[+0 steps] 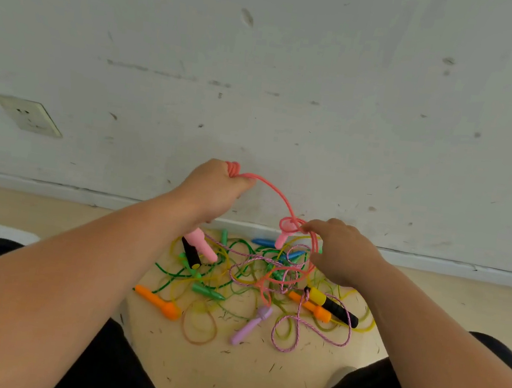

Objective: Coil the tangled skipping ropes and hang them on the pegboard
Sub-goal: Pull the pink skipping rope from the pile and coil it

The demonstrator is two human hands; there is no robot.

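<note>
Two hands draw one pink rope [276, 191] out of a many-coloured tangle [253, 278] on the floor [257, 373].
The left hand [216, 188] is raised and curled tight round several gathered turns of the pink rope, apparently to keep the made loops from slipping back into the heap. The right hand [342, 254], lower and close over the pile, pinches the same rope at a small knotted loop [291, 224], seemingly to pick it free. A pink handle [201, 243] shows just below the left wrist. The rope's far length runs down among green, yellow, purple and orange ropes between the person's legs. No pegboard is in view. No brand, label or writing can be read, on the wall socket [29, 115] or elsewhere.
</note>
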